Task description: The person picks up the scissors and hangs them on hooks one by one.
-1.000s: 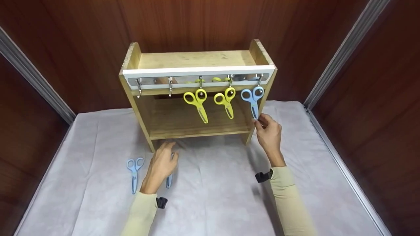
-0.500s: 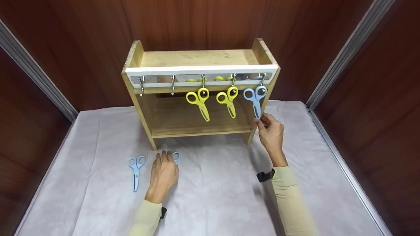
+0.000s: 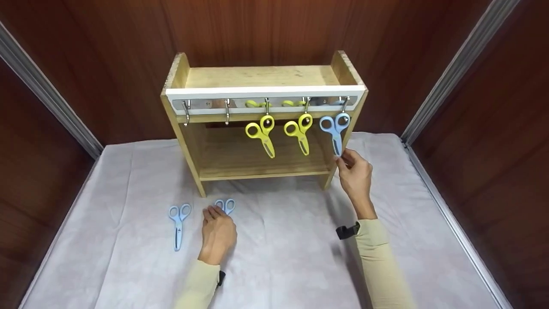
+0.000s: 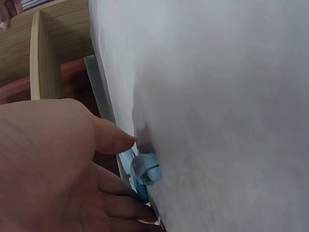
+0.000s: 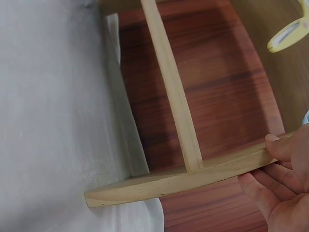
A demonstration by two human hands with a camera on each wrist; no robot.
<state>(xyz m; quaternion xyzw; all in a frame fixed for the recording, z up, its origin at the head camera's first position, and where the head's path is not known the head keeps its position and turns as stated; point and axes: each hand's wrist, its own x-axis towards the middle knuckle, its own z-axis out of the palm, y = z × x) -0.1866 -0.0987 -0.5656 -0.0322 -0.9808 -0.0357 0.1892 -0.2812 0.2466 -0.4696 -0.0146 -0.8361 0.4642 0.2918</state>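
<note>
Scissors, five pairs in total: two yellow, three blue. The first yellow scissors [image 3: 267, 145] hang from the third hook [image 3: 267, 106] from the left, the second yellow scissors [image 3: 303, 141] from the fourth hook [image 3: 307, 105], and the hung blue scissors [image 3: 336, 138] from the fifth hook [image 3: 345, 104]. The outer blue scissors [image 3: 178, 231] and the inner blue scissors [image 4: 151, 168] lie on the cloth-covered bench [image 3: 291, 240], in front of the left end of the shelf unit [image 3: 257, 74].

The left hand [image 3: 219, 234] is over the inner blue scissors, covering the blades in the head view; both handle loops show past the fingers. In the left wrist view the inner blue scissors lie between thumb and fingers, which stand apart; contact cannot be determined. The outer blue scissors lie just left of this hand. The right hand [image 3: 356, 174] grips the side panel [image 5: 183, 181], thumb on one face and fingers on the other, below the hung blue scissors.

Materials: the shelf unit is pale, grained wood; its front carries one white-framed rail [image 3: 266, 90] with a reflective strip and five curved metal hooks. Each pair has two rounded loops and a tapering blade section. The cloth is light grey with soft creases.
</note>
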